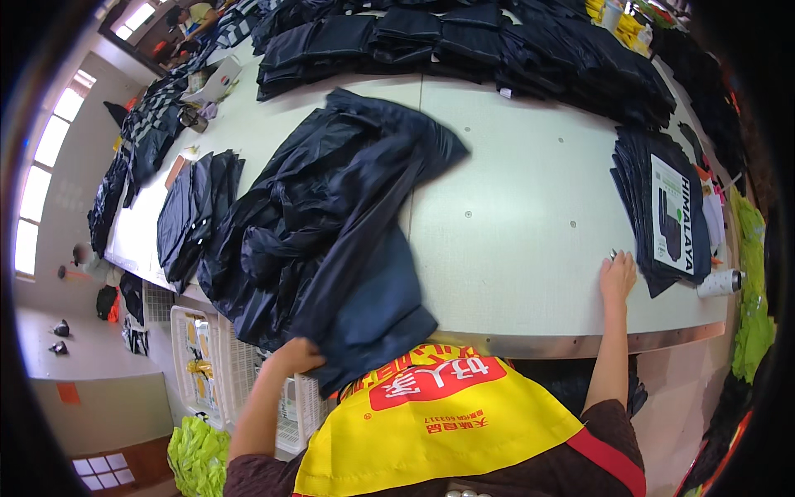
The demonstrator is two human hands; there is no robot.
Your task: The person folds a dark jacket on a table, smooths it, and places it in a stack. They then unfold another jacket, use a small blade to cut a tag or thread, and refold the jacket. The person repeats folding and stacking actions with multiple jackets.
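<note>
A dark navy garment (331, 207) lies bunched across the left half of the white table, its lower part hanging over the front edge. My left hand (296, 356) is closed on the garment's near edge, just off the table's front. Over at the right, my right hand (618, 276) rests on the tabletop with its fingers closed round something small. A shiny metal bit (613, 254) shows at its fingertips, too little to name. Beside that hand stands a pile of dark folded pieces (625, 190) with a printed white packet (671, 215) on top.
Folded dark garments (397, 41) line the back of the table (505, 273). At the left sits another dark stack (195, 207). A white roll (719, 284) lies at the right corner. White plastic baskets (236, 364) stand below the left front edge. Someone (199, 18) works far left.
</note>
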